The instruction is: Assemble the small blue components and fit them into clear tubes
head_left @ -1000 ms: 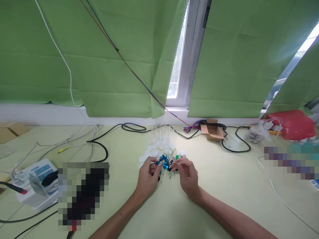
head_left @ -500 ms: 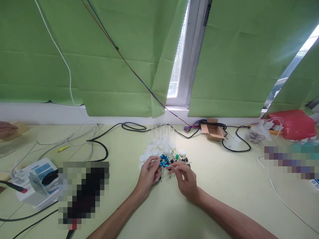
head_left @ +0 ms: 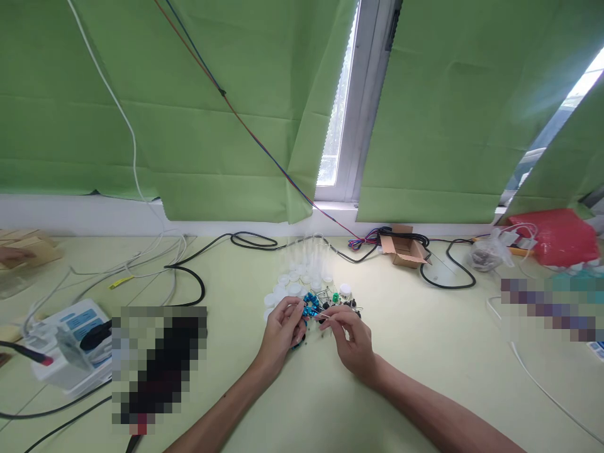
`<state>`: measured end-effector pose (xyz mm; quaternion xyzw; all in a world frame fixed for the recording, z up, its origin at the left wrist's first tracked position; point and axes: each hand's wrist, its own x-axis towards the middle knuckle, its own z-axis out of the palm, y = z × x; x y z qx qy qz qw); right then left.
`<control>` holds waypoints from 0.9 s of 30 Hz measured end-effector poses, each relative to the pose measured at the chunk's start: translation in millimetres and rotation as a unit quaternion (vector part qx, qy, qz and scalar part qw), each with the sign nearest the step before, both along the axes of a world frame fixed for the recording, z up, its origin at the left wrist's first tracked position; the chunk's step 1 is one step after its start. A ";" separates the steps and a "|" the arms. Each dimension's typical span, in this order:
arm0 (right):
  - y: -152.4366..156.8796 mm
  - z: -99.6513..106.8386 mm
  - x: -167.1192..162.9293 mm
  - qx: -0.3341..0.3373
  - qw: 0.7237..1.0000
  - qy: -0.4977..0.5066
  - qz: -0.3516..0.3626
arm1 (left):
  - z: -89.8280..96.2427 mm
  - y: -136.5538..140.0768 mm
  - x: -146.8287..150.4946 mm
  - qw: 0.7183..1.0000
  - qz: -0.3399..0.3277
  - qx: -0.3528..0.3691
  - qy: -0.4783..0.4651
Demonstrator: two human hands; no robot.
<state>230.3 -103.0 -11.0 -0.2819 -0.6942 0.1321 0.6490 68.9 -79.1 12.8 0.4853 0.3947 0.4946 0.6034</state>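
Curling both hands (head_left: 282, 327) (head_left: 352, 333) — right pinching a thin rod (head_left: 323, 315), left's hold unclear beside blue pieces (head_left: 310, 300), blue labels (head_left: 79, 319) unreadable

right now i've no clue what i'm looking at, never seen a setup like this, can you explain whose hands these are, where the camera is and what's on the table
There is no machine here: these are a person's bare hands, seen by a camera worn on that person's head, facing forward and down. The right hand pinches a thin, shiny piece. The left hand has its fingertips at some shiny blue parts; its exact grip is too small to tell. Behind them on the table are white round caps and clear tubes. An open cardboard box lies farther back.
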 end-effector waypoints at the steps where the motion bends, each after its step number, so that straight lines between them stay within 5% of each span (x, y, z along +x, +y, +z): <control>1: 0.3 -0.5 0.0 -0.004 1.000 0.005 0.000 | 0.6 -0.3 0.0 1.000 0.000 0.001 0.000; 27: 5.0 2.1 2.9 -0.033 0.998 0.008 -0.061 | -3.1 -4.5 1.3 1.000 0.006 0.012 0.025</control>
